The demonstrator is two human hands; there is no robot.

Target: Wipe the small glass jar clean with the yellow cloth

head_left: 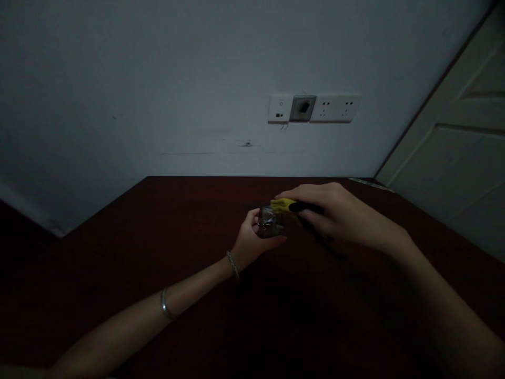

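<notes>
My left hand (pixel 252 242) is curled around a small clear glass jar (pixel 269 223) held just above the dark red table (pixel 158 273). My right hand (pixel 335 216) grips a yellow and black tool (pixel 290 206), its yellow end resting on the top of the jar. Two bracelets sit on my left wrist and forearm. The room is dim, so the details of the jar and tool are hard to make out.
A white wall rises behind the table, with a row of switches and sockets (pixel 313 108) on it. A white panelled door (pixel 457 142) stands at the right. The table's far edge meets the wall.
</notes>
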